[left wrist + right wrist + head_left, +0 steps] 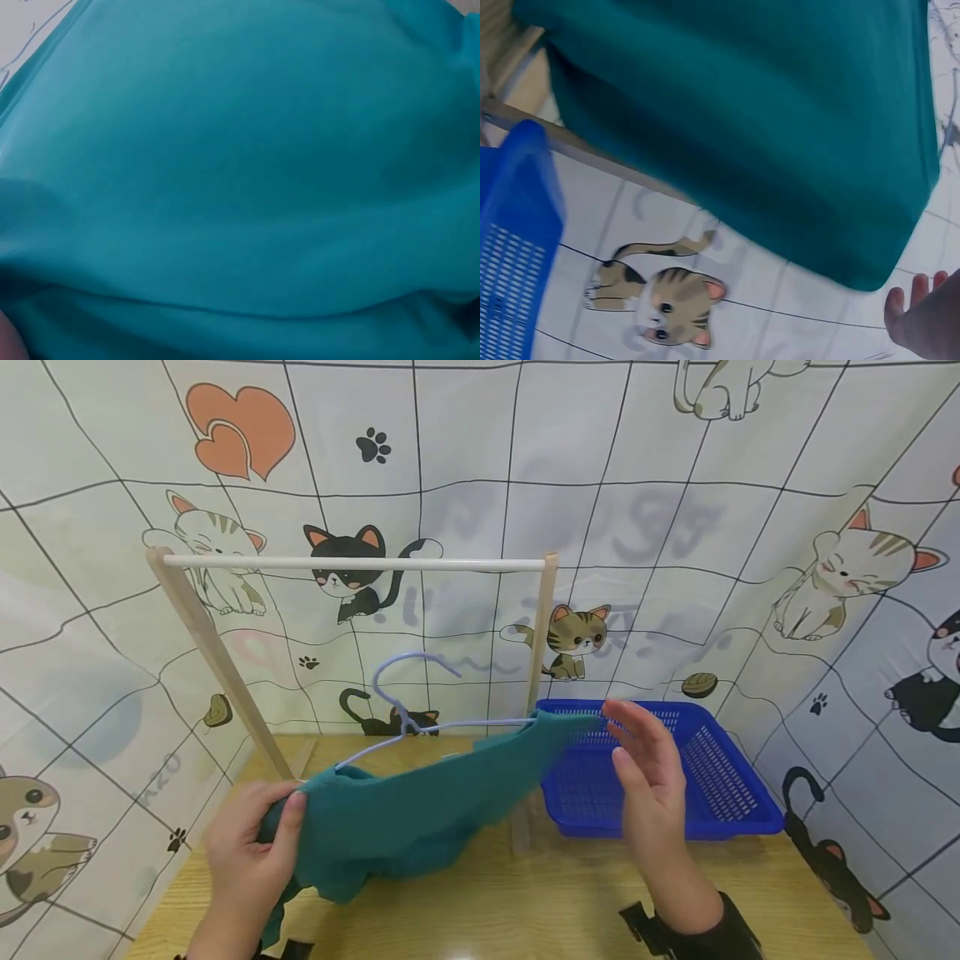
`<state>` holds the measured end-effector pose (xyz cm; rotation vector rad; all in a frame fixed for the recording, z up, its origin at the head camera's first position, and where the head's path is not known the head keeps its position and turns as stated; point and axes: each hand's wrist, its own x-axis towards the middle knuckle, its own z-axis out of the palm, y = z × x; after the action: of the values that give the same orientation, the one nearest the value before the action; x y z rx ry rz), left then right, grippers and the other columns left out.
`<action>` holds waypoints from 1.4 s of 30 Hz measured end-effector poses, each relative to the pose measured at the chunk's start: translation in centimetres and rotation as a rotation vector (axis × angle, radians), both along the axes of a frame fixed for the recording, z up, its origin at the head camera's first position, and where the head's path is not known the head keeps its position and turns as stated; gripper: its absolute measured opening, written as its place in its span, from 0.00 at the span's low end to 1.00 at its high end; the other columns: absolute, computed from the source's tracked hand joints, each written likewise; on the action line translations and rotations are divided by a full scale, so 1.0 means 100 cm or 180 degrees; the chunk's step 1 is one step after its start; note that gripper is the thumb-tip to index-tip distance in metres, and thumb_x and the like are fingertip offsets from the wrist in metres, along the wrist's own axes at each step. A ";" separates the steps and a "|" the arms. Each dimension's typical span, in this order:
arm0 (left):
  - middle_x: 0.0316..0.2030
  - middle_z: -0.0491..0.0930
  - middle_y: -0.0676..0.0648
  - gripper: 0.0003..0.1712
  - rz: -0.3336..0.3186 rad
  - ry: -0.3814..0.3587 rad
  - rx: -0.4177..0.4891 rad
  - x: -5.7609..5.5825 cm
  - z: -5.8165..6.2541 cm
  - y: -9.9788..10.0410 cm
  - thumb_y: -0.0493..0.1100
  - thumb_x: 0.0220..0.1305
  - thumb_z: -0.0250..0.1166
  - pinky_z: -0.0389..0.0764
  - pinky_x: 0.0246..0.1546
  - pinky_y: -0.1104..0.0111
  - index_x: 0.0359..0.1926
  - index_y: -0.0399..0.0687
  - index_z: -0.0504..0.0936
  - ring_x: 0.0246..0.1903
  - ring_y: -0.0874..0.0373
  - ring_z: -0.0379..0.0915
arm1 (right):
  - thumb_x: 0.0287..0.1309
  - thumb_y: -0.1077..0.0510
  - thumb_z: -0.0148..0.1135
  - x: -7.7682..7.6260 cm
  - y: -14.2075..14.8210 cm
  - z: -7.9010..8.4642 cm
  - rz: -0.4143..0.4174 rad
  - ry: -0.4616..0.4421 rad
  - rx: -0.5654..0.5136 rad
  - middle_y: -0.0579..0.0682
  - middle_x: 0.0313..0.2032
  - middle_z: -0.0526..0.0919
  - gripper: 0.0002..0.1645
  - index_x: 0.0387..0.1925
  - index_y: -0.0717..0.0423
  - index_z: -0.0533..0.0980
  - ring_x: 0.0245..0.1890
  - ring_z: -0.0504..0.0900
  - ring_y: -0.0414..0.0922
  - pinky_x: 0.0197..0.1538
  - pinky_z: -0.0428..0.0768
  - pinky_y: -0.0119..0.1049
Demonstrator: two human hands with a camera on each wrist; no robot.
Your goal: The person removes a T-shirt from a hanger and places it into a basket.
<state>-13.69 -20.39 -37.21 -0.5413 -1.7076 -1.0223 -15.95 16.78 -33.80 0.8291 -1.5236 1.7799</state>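
Observation:
A teal garment point(420, 818) hangs over a lilac wire hanger point(480, 723), whose hook stands up bare above the neckline. At the garment's left shoulder my left hand point(251, 847) pinches the fabric between thumb and fingers. My right hand point(652, 785) is beside the tip of the garment's right side, fingers loosely bent and nothing between them. In the right wrist view, a small gap separates the right fingertips point(919, 289) from the cloth's corner. Teal cloth point(240, 150) fills nearly all of the left wrist view, so the left grip is mostly hidden there.
Behind the garment stands a wooden rack with a white top bar point(352, 562). To the right, a blue perforated basket point(720, 777) sits on the wooden table point(570, 902). A cat-print sheet point(480, 443) covers the walls behind and at the sides.

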 end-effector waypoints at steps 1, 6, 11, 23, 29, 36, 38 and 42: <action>0.26 0.81 0.45 0.06 -0.0044 -0.0049 -0.0082 0.000 -0.001 0.002 0.33 0.58 0.64 0.71 0.41 0.82 0.29 0.31 0.82 0.32 0.70 0.73 | 0.61 0.76 0.41 0.002 -0.001 0.002 0.0019 0.0025 0.0046 0.60 0.60 0.70 0.25 0.61 0.74 0.61 0.63 0.67 0.52 0.66 0.64 0.37; 0.28 0.82 0.48 0.03 -0.0204 -0.0297 -0.0530 -0.004 -0.007 0.013 0.37 0.60 0.64 0.72 0.43 0.81 0.33 0.41 0.84 0.33 0.68 0.76 | 0.56 0.77 0.48 0.012 -0.009 0.005 0.0114 -0.0004 0.0481 0.58 0.62 0.68 0.31 0.63 0.72 0.60 0.64 0.65 0.50 0.66 0.63 0.35; 0.29 0.81 0.55 0.02 -0.0203 -0.0439 -0.0883 -0.008 -0.018 0.026 0.40 0.61 0.65 0.73 0.41 0.79 0.33 0.50 0.83 0.31 0.64 0.76 | 0.53 0.75 0.56 0.017 -0.017 -0.004 -0.0066 -0.0346 0.1203 0.55 0.63 0.66 0.37 0.65 0.63 0.60 0.64 0.65 0.45 0.64 0.65 0.30; 0.31 0.82 0.59 0.03 -0.0178 -0.0669 -0.1320 -0.010 -0.037 0.045 0.41 0.58 0.67 0.77 0.38 0.73 0.34 0.55 0.83 0.32 0.64 0.78 | 0.64 0.59 0.57 0.019 -0.033 -0.036 -0.0237 -0.0958 0.2184 0.41 0.57 0.74 0.24 0.61 0.45 0.69 0.58 0.73 0.41 0.59 0.73 0.41; 0.30 0.80 0.60 0.07 -0.0261 -0.0835 -0.1504 -0.010 -0.044 0.051 0.40 0.56 0.68 0.75 0.34 0.76 0.36 0.56 0.83 0.30 0.67 0.76 | 0.66 0.60 0.53 0.020 -0.037 -0.048 -0.0052 -0.1178 0.1968 0.43 0.40 0.82 0.10 0.46 0.49 0.76 0.38 0.79 0.36 0.44 0.79 0.33; 0.31 0.78 0.66 0.08 -0.0370 -0.1061 -0.1580 -0.009 -0.046 0.052 0.43 0.57 0.68 0.70 0.30 0.81 0.38 0.60 0.84 0.29 0.74 0.72 | 0.64 0.63 0.55 0.020 -0.034 -0.058 0.0082 -0.1265 0.1719 0.48 0.25 0.79 0.06 0.38 0.52 0.77 0.26 0.78 0.38 0.29 0.78 0.31; 0.32 0.79 0.66 0.08 -0.0390 -0.1099 -0.1596 -0.009 -0.047 0.052 0.43 0.57 0.69 0.70 0.30 0.82 0.38 0.60 0.85 0.29 0.74 0.73 | 0.64 0.63 0.55 0.020 -0.032 -0.060 0.0111 -0.1308 0.1694 0.50 0.24 0.79 0.05 0.37 0.53 0.77 0.24 0.78 0.40 0.28 0.79 0.32; 0.32 0.80 0.65 0.11 -0.0400 -0.1007 -0.1585 -0.009 -0.048 0.053 0.41 0.53 0.71 0.71 0.29 0.82 0.38 0.60 0.85 0.29 0.75 0.74 | 0.64 0.63 0.54 0.020 -0.028 -0.067 0.0151 -0.1323 0.1658 0.50 0.24 0.80 0.05 0.36 0.55 0.77 0.25 0.79 0.43 0.29 0.79 0.34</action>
<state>-14.60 -15.04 -42.05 -0.8465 -2.2547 -0.7936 -13.99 13.97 -40.52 0.7612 -2.3198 1.6775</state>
